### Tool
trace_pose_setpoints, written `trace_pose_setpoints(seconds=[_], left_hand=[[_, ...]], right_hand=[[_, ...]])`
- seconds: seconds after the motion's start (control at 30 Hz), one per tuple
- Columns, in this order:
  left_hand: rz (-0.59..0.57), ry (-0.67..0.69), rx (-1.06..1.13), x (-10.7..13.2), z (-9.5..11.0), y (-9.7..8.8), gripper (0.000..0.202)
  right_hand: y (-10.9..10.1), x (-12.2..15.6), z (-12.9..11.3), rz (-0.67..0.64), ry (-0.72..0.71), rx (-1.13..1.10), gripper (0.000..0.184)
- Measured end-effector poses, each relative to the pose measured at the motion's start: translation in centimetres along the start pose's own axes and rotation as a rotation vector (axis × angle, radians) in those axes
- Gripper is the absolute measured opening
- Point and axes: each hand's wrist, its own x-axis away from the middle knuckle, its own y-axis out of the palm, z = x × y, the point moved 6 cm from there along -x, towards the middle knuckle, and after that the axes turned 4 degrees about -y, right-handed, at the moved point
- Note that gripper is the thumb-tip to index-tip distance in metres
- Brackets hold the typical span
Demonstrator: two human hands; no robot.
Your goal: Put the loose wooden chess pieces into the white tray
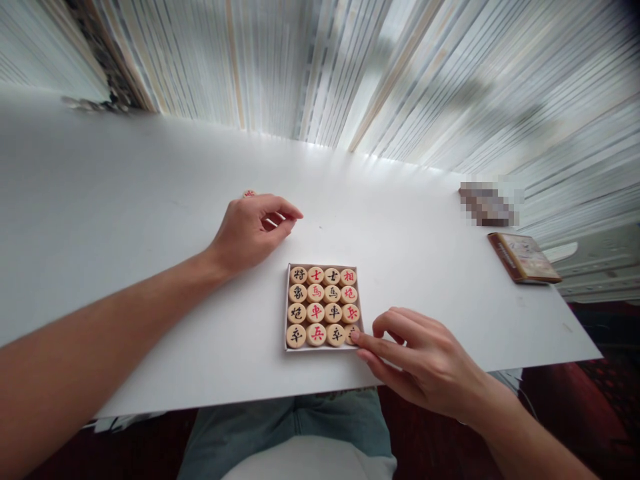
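A small square box (287, 308) lies on the white table (150, 267), filled with round wooden chess discs (315, 312) marked in red and black. My right hand (420, 360) rests at the box's lower right corner, its fingertips touching the corner disc (353, 331), fingers slightly apart. My left hand (255, 227) lies on the table above and left of the box, fingers curled loosely inward with thumb near forefinger; nothing shows in it. One loose disc (249, 193) peeks out just beyond that hand.
A brown box lid or case (524, 257) lies at the table's right side, with a blurred dark object (487, 205) behind it. Striped curtains (350, 73) hang behind the table. My knees in jeans (295, 427) show under the near edge.
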Motion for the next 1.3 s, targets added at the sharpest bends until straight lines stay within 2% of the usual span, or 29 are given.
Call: trace_pose_setpoints(seconds=[0.17,0.3,0.4,0.5,0.57,0.63,0.7,0.8,0.9,1.0,1.1,1.2,1.3], left_hand=[[0.013,-0.002,0.007,0.1,-0.1,0.1,0.013],[0.089,-0.015,0.079,0.2,-0.2,-0.6,0.013],[0.25,-0.033,0.088,-0.4,-0.8,-2.7,0.016],[0.453,-0.042,-0.059,-1.4,-1.9,-5.9,0.018],[0.48,-0.111,-0.197,-2.2,-3.1,-7.2,0.022],[0.406,-0.218,-0.334,-2.8,-4.5,-7.5,0.027],[0.324,-0.266,-0.406,-2.9,-5.4,-7.0,0.026],[0.225,-0.257,-0.461,-2.4,-5.4,-5.9,0.025],[0.138,-0.228,-0.498,-1.9,-5.0,-5.1,0.017],[0.066,-0.206,-0.502,-1.8,-4.7,-4.6,0.013],[0.018,-0.17,-0.484,-1.7,-4.2,-4.0,0.012],[-0.056,-0.065,-0.302,-1.2,-2.6,-2.4,0.016],[-0.119,-0.012,-0.109,-0.3,-0.8,-0.8,0.019]], right_hand=[[0.0,0.0,0.2,-0.022,-0.018,0.013,0.021],[-0.5,-0.1,0.4,0.045,-0.031,-0.022,0.024],[-2.1,-1.1,1.1,0.171,-0.002,-0.044,0.026],[-3.7,-3.7,2.9,0.278,0.072,-0.12,0.022],[-4.1,-6.3,5.0,0.298,0.152,-0.181,0.016],[-3.2,-9.3,8.0,0.243,0.3,-0.3,0.023],[-1.7,-12.0,11.2,0.234,0.456,-0.474,0.03],[0.6,-14.4,15.6,0.393,0.631,-0.678,0.033],[2.7,-14.9,18.0,0.475,0.671,-0.67,0.035],[4.0,-14.5,18.1,0.39,0.564,-0.517,0.035],[4.1,-13.9,16.9,0.355,0.426,-0.395,0.031],[4.2,-13.9,15.5,0.324,0.409,-0.45,0.032],[4.5,-14.3,13.9,0.307,0.431,-0.66,0.039]])
